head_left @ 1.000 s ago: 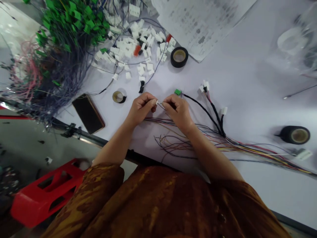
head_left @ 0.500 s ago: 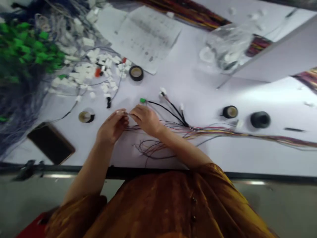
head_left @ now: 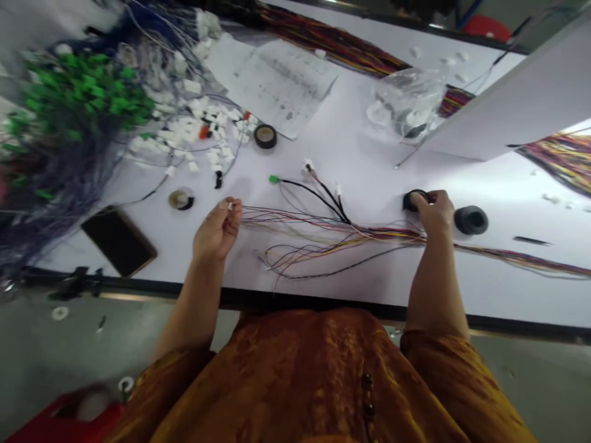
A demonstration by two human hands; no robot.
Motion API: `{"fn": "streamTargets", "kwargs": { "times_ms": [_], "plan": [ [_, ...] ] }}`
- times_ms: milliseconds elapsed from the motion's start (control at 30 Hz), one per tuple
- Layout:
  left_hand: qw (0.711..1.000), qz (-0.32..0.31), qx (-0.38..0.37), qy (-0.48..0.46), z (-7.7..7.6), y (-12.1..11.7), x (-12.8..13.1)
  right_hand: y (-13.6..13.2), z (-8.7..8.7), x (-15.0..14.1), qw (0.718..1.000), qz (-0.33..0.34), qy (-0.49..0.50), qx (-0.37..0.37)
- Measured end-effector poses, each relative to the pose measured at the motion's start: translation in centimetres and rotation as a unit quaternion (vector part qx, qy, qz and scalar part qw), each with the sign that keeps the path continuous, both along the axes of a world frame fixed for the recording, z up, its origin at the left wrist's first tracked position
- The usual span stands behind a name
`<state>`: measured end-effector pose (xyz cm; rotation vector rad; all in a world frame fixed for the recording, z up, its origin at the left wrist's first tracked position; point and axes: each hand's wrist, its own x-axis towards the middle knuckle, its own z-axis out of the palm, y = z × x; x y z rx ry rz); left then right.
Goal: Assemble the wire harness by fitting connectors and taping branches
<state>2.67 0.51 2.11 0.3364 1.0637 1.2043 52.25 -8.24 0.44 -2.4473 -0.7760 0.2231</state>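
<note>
My left hand point(head_left: 217, 231) is closed in a pinch on a small white connector point(head_left: 230, 206). Thin wires run from those fingers rightward into the wire harness point(head_left: 383, 233), which lies along the table. At the right, my right hand point(head_left: 436, 210) has its thumb and fingers around a black tape roll point(head_left: 410, 200), partly covered by the hand. Between the hands, a green connector point(head_left: 274, 179) on a black-sleeved branch and a white connector point(head_left: 308, 165) fan out from the harness. Loose wire ends point(head_left: 277, 261) curl below it.
White connectors point(head_left: 184, 132) and green connectors point(head_left: 87, 92) are heaped at the left, near a phone point(head_left: 119, 241). Other tape rolls point(head_left: 265, 136) lie about. Beside my right hand stands a black roll point(head_left: 471, 220). A printed sheet point(head_left: 281, 83) and plastic bag point(head_left: 410, 92) lie farther back.
My right hand has left the spot beside my left hand, moved far right and taken hold of the black tape roll. My left hand still pinches the connector. The camera view has shifted.
</note>
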Motion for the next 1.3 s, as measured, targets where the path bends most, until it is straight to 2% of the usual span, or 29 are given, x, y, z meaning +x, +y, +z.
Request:
{"fn": "streamTargets", "kwargs": {
  "times_ms": [100, 167, 233, 300, 333, 400, 467, 500, 567, 733, 867, 967, 1033, 1100, 1167, 1200, 1233, 1300],
  "plan": [
    [0.999, -0.009, 0.037, 0.018, 0.3, -0.6, -0.2, 0.9, 0.1, -2.2, 0.998, 0.006, 0.031, 0.049],
    [0.996, -0.022, 0.066, 0.051, 0.4, -1.0, -0.4, 1.6, 0.8, -4.5, 0.996, 0.021, 0.036, 0.078],
    [0.99, -0.036, 0.101, 0.095, 0.4, -1.4, -0.5, 2.6, 2.0, -8.1, 0.992, 0.047, 0.039, 0.11],
    [0.98, -0.043, 0.135, 0.141, 0.4, -1.5, -0.6, 3.8, 3.4, -13.2, 0.981, 0.11, 0.088, 0.135],
    [0.975, -0.044, 0.149, 0.162, 0.4, -1.5, -0.7, 4.5, 4.1, -16.2, 0.956, 0.173, 0.179, 0.156],
    [0.966, -0.043, 0.169, 0.191, 0.4, -1.3, -0.7, 5.8, 5.2, -22.2, 0.874, 0.286, 0.349, 0.181],
    [0.962, -0.046, 0.178, 0.201, 0.4, -1.2, -0.8, 7.0, 5.8, -27.2, 0.798, 0.347, 0.452, 0.196],
    [0.961, -0.048, 0.18, 0.203, 0.5, -1.2, -0.9, 7.5, 5.9, -29.1, 0.775, 0.361, 0.48, 0.197],
    [0.959, -0.05, 0.182, 0.21, 0.6, -1.2, -0.9, 8.5, 5.7, -31.6, 0.757, 0.367, 0.503, 0.195],
    [0.95, -0.055, 0.198, 0.234, 0.8, -1.3, -0.8, 9.5, 5.3, -33.3, 0.793, 0.356, 0.464, 0.169],
    [0.949, -0.044, 0.211, 0.228, 0.7, -0.6, -0.6, 6.7, 5.6, -33.7, 0.818, 0.434, 0.328, 0.185],
    [0.963, -0.058, 0.183, 0.189, 1.0, -0.3, -0.6, 3.2, 5.3, -33.9, 0.804, 0.536, 0.172, 0.191],
    [0.972, -0.076, 0.155, 0.16, 1.5, -0.6, -0.6, 2.1, 5.0, -34.0, 0.789, 0.572, 0.131, 0.183],
    [0.969, -0.085, 0.166, 0.162, 2.3, -1.3, -0.4, 3.0, 4.8, -34.2, 0.812, 0.515, 0.188, 0.198],
    [0.948, -0.092, 0.222, 0.21, 3.0, -2.2, 0.0, 5.3, 4.8, -34.3, 0.833, 0.41, 0.328, 0.175],
    [0.932, -0.095, 0.252, 0.242, 3.2, -2.6, 0.1, 6.6, 4.7, -34.3, 0.826, 0.361, 0.409, 0.139],
    [0.918, -0.094, 0.274, 0.27, 3.2, -2.8, 0.3, 7.7, 4.7, -34.3, 0.807, 0.324, 0.484, 0.101],
    [0.909, -0.071, 0.279, 0.302, 2.9, -2.9, 0.4, 8.4, 4.3, -34.0, 0.77, 0.28, 0.567, 0.081]
  ]
}}
